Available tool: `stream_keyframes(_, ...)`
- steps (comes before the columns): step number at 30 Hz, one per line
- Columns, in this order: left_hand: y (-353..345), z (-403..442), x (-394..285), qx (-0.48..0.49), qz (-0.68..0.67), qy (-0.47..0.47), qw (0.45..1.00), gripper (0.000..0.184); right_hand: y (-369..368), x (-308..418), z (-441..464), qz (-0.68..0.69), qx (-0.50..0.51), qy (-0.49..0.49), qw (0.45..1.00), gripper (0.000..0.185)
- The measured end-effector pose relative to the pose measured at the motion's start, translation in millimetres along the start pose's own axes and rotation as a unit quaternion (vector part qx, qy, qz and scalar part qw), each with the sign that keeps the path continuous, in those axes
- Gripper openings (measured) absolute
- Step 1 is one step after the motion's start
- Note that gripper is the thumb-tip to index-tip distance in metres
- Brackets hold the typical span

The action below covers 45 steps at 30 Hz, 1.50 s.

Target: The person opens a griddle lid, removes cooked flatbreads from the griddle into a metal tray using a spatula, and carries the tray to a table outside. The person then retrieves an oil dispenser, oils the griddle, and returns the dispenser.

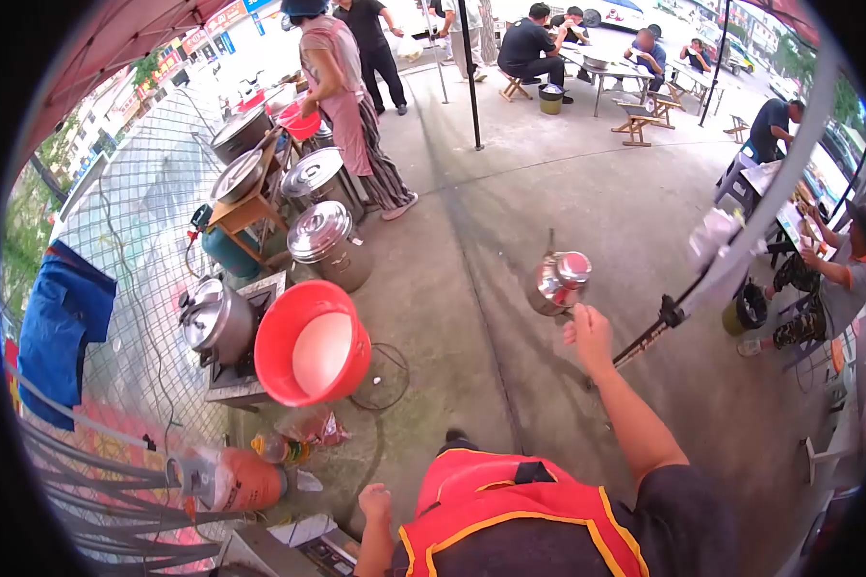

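Observation:
My right hand (590,337) is stretched out in front of me, closed round the handle of a small shiny metal pot (556,286). The pot is over the concrete floor, and a thin piece sticks up from its far side. What is inside it I cannot make out. Low in the view, my left hand (375,502) hangs beside my red apron (496,481) with its fingers curled in, and nothing shows in it. Ahead of that hand stands a large red basin (271,348) with something pale in it.
A lidded pressure cooker (216,322) sits on a stove beside the basin. Farther along are steel pots (327,245), a gas cylinder (231,252) and a person in a pink apron (344,125). A tent pole (741,250) slants at right. People sit at tables (611,69) behind.

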State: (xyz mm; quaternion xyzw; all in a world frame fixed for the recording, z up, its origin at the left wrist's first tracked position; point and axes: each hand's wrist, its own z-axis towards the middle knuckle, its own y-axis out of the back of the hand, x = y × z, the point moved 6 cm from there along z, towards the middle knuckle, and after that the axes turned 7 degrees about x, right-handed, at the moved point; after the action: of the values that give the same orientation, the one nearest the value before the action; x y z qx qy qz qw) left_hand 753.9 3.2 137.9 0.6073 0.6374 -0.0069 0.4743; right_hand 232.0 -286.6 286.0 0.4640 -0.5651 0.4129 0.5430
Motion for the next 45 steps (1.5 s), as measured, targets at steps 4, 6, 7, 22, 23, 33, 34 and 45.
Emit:
stream_keyframes(4, -59, 69, -126, -0.029, 0.091, -0.121, 0.988, 0.019, 34, -39, 101, 0.013, -0.087, -0.02, 0.996, 0.033)
stream_keyframes(6, -105, 131, -198, -0.019, 0.112, -0.191, 0.975, 0.017, 54, -53, 157, -0.055, -0.111, -0.004, 0.992, 0.032)
stream_keyframes(7, -126, 161, -235, 0.003, 0.126, -0.184, 0.975, 0.016, 62, -55, 185, -0.089, -0.125, 0.006, 0.988, 0.032)
stream_keyframes(22, -533, 466, -725, 0.142, 0.232, -0.313, 0.91, 0.015, 165, -67, 628, -0.085, -0.208, -0.029, 0.974, 0.036)
stream_keyframes(23, -545, 472, -725, 0.156, 0.194, -0.278, 0.928, 0.016, 166, -55, 671, -0.068, -0.206, -0.036, 0.976, 0.036)
stream_keyframes(33, -615, 593, -706, 0.322, 0.378, -0.132, 0.858, 0.021, 128, -38, 1099, 0.012, -0.099, -0.004, 0.995, 0.034)
stream_keyframes(34, -625, 599, -729, 0.343, 0.288, -0.146, 0.882, 0.021, 123, -44, 1140, 0.018, -0.09, -0.003, 0.996, 0.034)
stream_keyframes(45, -941, 780, -1306, 0.261, -0.08, -0.065, 0.96, 0.02, 81, -15, 1559, 0.023, -0.001, -0.007, 1.0, 0.035)
